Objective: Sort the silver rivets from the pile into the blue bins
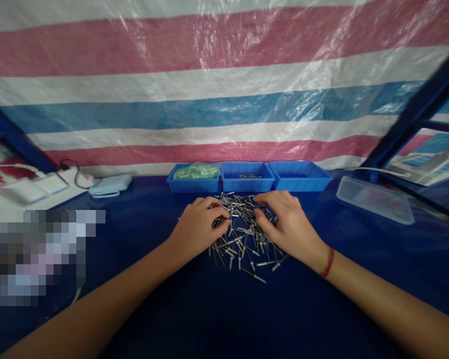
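Observation:
A loose pile of silvery blind rivets [241, 239] lies on the dark blue table in front of me. At the left side of the pile is my left hand [198, 224], its fingers curled and its thumb and forefinger tips closed on what looks like a single rivet. My right hand [288, 224] rests over the right side of the pile, thumb and forefinger apart, touching or just above the rivets. Its other fingers are partly hidden. Behind the pile, the middle blue bin [247, 185] holds a few rivets.
The left blue bin [192, 186] holds green-and-white packets; the right blue bin [301, 184] adjoins the middle one. A clear plastic lid [376, 199] lies to the right. At left are a light blue case [112, 185] and a white power strip [41, 189]. Striped sheeting [209, 109] hangs behind.

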A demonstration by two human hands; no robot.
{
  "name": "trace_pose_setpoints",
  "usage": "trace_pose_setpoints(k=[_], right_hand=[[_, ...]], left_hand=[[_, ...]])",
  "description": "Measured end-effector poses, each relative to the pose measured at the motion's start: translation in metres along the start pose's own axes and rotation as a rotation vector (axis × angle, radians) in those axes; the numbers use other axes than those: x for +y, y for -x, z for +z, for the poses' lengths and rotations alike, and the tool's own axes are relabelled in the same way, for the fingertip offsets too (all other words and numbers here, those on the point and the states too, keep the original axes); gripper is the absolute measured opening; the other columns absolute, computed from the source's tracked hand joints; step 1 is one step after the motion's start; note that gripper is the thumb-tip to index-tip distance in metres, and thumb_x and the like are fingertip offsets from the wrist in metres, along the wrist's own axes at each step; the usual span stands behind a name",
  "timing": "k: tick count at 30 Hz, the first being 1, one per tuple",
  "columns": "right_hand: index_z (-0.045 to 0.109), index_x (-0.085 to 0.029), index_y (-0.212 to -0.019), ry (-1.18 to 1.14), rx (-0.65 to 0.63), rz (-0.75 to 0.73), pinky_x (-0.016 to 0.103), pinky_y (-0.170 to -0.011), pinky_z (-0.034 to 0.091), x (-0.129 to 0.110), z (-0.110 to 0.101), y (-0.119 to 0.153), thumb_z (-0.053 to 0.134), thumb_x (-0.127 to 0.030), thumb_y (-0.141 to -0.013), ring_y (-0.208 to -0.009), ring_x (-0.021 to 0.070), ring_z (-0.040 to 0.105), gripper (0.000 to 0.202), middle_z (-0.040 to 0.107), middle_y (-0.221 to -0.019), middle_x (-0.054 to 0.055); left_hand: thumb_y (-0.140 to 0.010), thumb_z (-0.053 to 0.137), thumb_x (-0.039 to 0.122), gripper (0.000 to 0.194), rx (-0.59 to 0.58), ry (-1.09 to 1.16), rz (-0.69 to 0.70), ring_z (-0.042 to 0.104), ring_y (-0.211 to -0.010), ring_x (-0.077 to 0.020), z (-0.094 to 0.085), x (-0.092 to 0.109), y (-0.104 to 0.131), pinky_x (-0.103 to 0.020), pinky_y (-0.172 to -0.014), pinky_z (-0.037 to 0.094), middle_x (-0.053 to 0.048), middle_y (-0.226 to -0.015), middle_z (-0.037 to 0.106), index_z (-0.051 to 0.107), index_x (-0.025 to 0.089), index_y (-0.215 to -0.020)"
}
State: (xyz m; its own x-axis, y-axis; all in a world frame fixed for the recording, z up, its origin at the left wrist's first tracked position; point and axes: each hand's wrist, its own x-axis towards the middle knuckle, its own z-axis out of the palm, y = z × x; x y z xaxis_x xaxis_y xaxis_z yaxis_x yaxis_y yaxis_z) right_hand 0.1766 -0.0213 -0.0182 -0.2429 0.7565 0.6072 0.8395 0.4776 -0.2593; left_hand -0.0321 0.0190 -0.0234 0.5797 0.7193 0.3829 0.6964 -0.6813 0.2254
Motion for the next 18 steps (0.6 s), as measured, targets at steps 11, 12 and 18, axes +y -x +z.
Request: trace_pose_setpoints(k=[11,12,18], right_hand=[[0.059,-0.018,-0.095,-0.169,-0.029,-0.003,0.038,-0.078,0.040,-0.005,-0.002,0.006,0.050,-0.019,-0.084,-0.092,0.0224,0.055,0.014,0.065,-0.094,0.006],[0.060,-0.018,-0.094,-0.183,-0.033,0.000,0.038,-0.078,0.041,-0.005,-0.002,0.006,0.050,-0.018,-0.084,-0.092,0.0222,0.055,0.014,0.065,-0.093,0.006],[0.061,-0.019,-0.092,-0.254,-0.045,0.028,0.039,-0.078,0.042,-0.007,-0.003,0.007,0.051,-0.017,-0.083,-0.090,0.0222,0.056,0.014,0.066,-0.091,0.006]], left_hand=[[-0.076,0.062,0.027,0.007,0.028,-0.017,-0.117,0.046,-0.104,-0.0267,0.011,0.004,-0.005,-0.047,-0.086,0.040,-0.004,-0.103,0.059,0.065,0.021,-0.077],[-0.077,0.062,0.029,0.009,0.032,-0.018,-0.113,0.045,-0.105,-0.0268,0.011,0.004,-0.005,-0.048,-0.086,0.040,-0.004,-0.103,0.059,0.065,0.021,-0.078],[-0.081,0.058,0.026,0.010,0.046,-0.062,-0.093,0.046,-0.106,-0.0264,0.007,0.007,-0.005,-0.046,-0.086,0.040,-0.005,-0.105,0.060,0.066,0.020,-0.079]])
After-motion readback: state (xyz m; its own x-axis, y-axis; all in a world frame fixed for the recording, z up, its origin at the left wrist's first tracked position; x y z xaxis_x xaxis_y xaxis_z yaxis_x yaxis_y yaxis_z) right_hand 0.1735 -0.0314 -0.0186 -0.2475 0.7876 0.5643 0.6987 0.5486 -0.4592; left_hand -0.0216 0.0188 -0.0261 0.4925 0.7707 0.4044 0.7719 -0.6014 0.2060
